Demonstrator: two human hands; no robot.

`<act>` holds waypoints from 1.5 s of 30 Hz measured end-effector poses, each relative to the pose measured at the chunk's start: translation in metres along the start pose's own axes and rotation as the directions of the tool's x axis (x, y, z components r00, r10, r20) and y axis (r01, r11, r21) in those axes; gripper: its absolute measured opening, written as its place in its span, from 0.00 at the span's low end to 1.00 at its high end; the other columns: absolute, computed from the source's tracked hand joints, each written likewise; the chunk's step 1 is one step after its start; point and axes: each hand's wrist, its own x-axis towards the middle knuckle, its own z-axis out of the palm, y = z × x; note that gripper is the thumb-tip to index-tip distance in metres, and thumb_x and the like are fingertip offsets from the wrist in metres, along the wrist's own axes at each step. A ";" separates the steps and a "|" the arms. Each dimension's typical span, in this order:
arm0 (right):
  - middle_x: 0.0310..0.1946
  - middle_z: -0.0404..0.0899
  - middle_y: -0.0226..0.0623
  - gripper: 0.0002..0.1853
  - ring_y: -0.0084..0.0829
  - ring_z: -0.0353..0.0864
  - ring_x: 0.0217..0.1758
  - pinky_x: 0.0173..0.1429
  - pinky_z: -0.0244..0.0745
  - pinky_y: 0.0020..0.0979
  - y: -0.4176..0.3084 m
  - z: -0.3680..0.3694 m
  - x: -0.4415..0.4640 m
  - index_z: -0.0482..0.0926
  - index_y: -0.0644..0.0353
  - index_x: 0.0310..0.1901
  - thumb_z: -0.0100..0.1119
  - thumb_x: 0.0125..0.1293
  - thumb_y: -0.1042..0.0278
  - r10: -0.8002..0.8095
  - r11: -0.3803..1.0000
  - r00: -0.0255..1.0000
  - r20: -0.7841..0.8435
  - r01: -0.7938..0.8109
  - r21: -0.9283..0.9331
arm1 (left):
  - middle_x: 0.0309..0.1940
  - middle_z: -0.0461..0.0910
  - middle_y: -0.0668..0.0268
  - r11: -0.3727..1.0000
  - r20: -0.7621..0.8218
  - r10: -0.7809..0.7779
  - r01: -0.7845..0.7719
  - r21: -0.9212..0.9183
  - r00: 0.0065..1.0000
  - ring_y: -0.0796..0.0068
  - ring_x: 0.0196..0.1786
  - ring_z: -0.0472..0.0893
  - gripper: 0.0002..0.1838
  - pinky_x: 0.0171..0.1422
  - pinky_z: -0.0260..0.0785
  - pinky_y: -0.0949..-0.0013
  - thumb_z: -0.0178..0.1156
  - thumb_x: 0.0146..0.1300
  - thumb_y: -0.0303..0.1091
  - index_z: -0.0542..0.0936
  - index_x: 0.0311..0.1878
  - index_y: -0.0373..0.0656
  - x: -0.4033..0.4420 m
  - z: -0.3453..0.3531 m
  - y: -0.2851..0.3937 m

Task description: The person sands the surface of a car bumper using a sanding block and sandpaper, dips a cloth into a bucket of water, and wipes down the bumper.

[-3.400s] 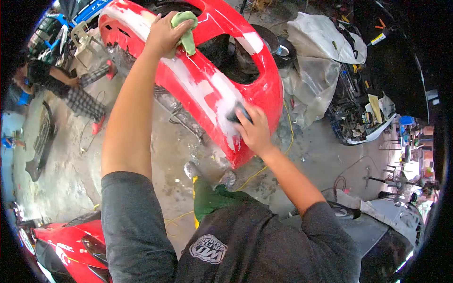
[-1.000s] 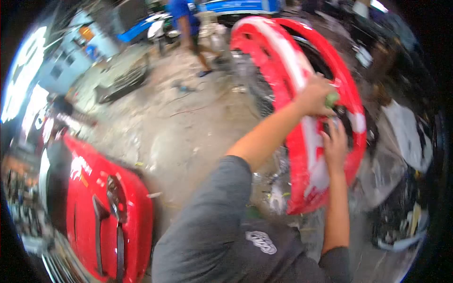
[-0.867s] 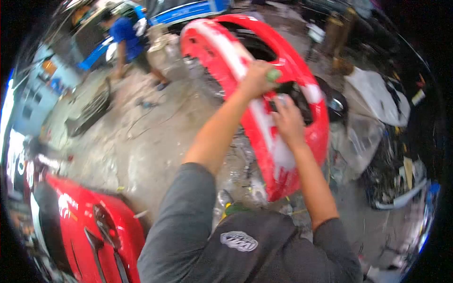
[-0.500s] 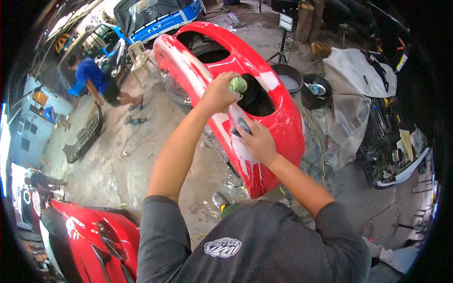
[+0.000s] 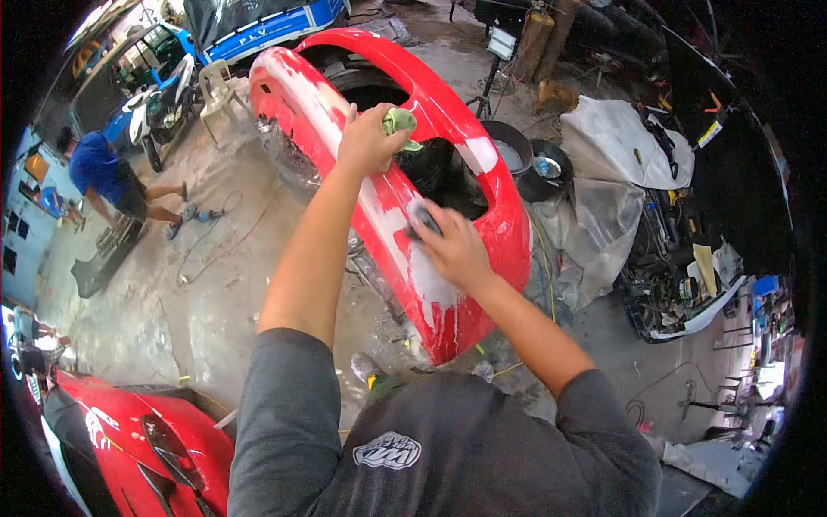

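A red car bumper (image 5: pixel 508 231) with pale, whitish sanded-looking patches lies lengthwise in front of me, its surface wet. My left hand (image 5: pixel 365 145) is closed around a crumpled light-green cloth (image 5: pixel 400 122), held over the bumper beside its large openings. Closer to me, my right hand (image 5: pixel 461 252) grips a dark sanding block (image 5: pixel 424 219), which rests against the pale strip along the bumper. Its underside is hidden. Whitish drips run down the near end of the bumper.
A dark bucket (image 5: pixel 508 148) stands just right of the bumper, near a work light (image 5: pixel 500 45). Plastic sheeting (image 5: pixel 608 233) and car parts lie farther right. Another red body panel (image 5: pixel 142 431) is at lower left. A person in a blue shirt (image 5: pixel 99 168) bends over a dark bumper (image 5: pixel 105 258).
The view has shifted, so the bumper appears farther left. My left hand with the cloth has moved slightly up and away. The person in blue has moved left toward the dark bumper.
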 end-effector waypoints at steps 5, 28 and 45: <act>0.70 0.74 0.48 0.29 0.50 0.78 0.63 0.59 0.77 0.48 0.006 0.013 0.037 0.78 0.48 0.67 0.71 0.63 0.64 0.023 0.998 1.000 -0.015 -0.023 -0.050 | 0.48 0.89 0.55 1.000 -0.018 0.027 -0.027 0.008 0.999 0.52 0.57 0.85 0.28 0.86 0.49 0.40 0.67 0.60 0.51 0.82 0.59 0.46 -0.001 0.000 -0.001; 0.70 0.73 0.50 0.27 0.52 0.77 0.63 0.62 0.76 0.49 -0.003 0.027 0.050 0.80 0.51 0.66 0.70 0.64 0.63 0.126 0.991 0.991 -0.047 -0.123 0.055 | 0.49 0.87 0.51 0.999 -0.034 -0.025 0.026 0.041 0.999 0.51 0.58 0.85 0.32 0.85 0.53 0.46 0.65 0.59 0.53 0.82 0.61 0.41 -0.001 0.007 -0.004; 0.71 0.72 0.52 0.27 0.53 0.77 0.65 0.64 0.76 0.50 -0.008 0.024 0.003 0.79 0.54 0.66 0.69 0.66 0.62 0.182 0.983 0.976 -0.124 -0.176 0.054 | 0.45 0.88 0.54 0.999 -0.009 -0.007 0.007 0.038 1.000 0.51 0.53 0.86 0.25 0.84 0.53 0.43 0.65 0.60 0.49 0.83 0.55 0.43 0.005 0.000 0.006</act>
